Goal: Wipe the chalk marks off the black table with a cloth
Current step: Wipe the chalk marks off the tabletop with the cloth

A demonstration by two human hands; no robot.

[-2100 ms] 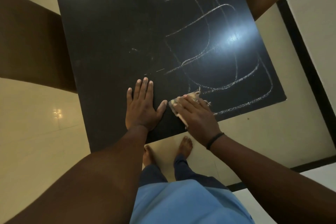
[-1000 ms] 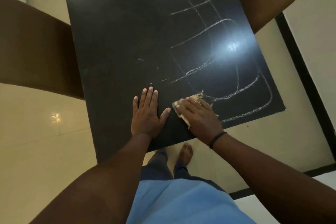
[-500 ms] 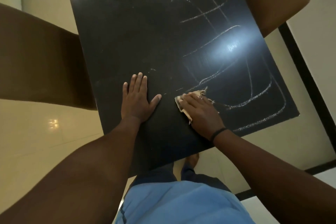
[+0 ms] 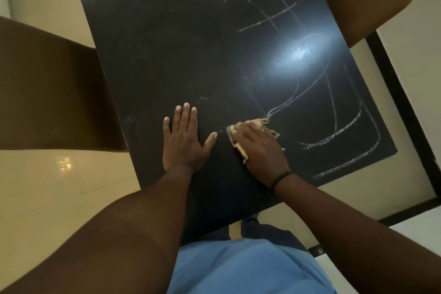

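Now the cloth (image 4: 259, 125) is pressed flat on the black table (image 4: 167, 43) under the right hand (image 4: 260, 150), whose fingers are laid over it and curled slightly at its edges, so that only a frayed pale fringe is seen beyond the fingertips and along the thumb side. The left hand (image 4: 185, 141) is laid palm down just beside it, fingers straight and spread, thumb stretched toward the cloth but apart from it; nothing is gripped by it, and the table appears to be steadied. Compared with two seconds ago, the cloth is placed farther up the surface, at the near end of a curving chalk line, and the short faint stroke that was seen between the two hands is reduced to a small dash by the left thumb. The near left part of the table is judged largely clean, apart from a few faint specks. The chalk marks (image 4: 334, 136) on the right half are left untouched: crossed lines at the far end, loops through the bright glare, and two long strokes near the right edge. Less than half of the work is therefore judged done. A sweep outward to the right along the curved line is called for next, with firm pressure, since the small frayed cloth could be dragged out from under the palm
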